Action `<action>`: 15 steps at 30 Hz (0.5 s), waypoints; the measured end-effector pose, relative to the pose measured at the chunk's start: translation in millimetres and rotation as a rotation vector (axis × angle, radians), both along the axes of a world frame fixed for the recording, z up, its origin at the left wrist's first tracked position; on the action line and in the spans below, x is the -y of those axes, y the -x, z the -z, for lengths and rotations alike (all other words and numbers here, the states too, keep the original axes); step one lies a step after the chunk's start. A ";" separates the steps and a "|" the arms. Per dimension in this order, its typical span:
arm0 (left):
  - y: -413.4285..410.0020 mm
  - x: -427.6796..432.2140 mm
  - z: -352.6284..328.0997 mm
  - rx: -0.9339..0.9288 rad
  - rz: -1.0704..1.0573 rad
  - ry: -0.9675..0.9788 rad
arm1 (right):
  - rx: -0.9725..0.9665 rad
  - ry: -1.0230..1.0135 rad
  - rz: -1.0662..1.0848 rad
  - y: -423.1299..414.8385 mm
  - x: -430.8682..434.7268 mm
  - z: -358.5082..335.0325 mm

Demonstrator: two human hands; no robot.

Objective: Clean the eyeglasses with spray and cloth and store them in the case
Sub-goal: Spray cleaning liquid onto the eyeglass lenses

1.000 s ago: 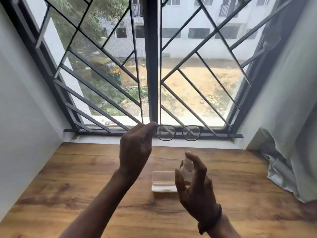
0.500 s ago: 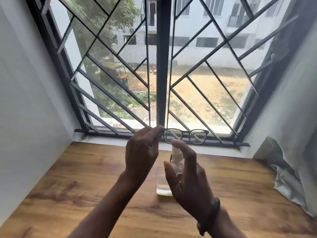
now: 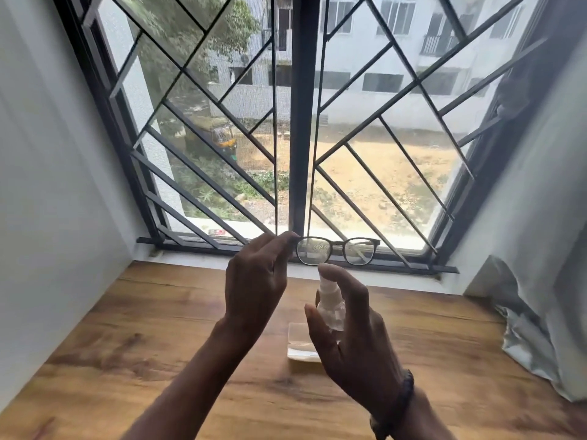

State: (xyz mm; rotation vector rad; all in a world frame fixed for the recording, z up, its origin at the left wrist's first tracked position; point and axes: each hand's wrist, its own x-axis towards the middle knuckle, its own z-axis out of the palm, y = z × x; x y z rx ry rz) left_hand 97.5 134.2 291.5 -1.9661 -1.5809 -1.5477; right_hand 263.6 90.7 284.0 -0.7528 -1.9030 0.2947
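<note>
My left hand [image 3: 255,281] pinches the left end of the black-framed eyeglasses [image 3: 337,250] and holds them up in front of the window. The left lens looks misted with droplets. Just below that lens, my right hand [image 3: 352,338] grips a small clear spray bottle [image 3: 331,304], index finger on its top, nozzle aimed at the glasses. A clear case [image 3: 300,342] with something white inside lies on the wooden table [image 3: 127,344], partly hidden behind my right hand.
The window with a dark metal grille [image 3: 295,154] stands right behind the glasses. A white wall [image 3: 47,217] closes the left side. A pale curtain [image 3: 540,296] hangs at the right and bunches onto the table's edge.
My right hand has brought the spray bottle up from near the case to just under the left lens. The lens now looks misted. My head has moved closer.
</note>
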 end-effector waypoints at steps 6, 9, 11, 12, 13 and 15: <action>2.7 0.6 1.5 0.034 0.006 -0.011 | -0.095 0.035 0.073 -31.8 -2.8 1.2; 1.7 1.2 2.8 0.019 0.008 -0.013 | -0.084 0.063 0.074 -40.5 -3.6 1.4; 0.0 0.7 4.5 0.014 0.016 -0.013 | -0.069 0.062 0.056 -43.1 -2.6 2.4; -0.3 0.4 5.7 0.013 0.019 -0.011 | -0.068 0.062 0.048 -43.2 -2.6 2.9; -0.9 0.1 6.8 0.011 0.022 -0.010 | -0.071 0.062 0.048 -43.3 -2.5 3.4; -1.8 0.3 8.1 0.009 0.025 -0.007 | -0.081 0.062 0.059 -43.0 -3.3 3.9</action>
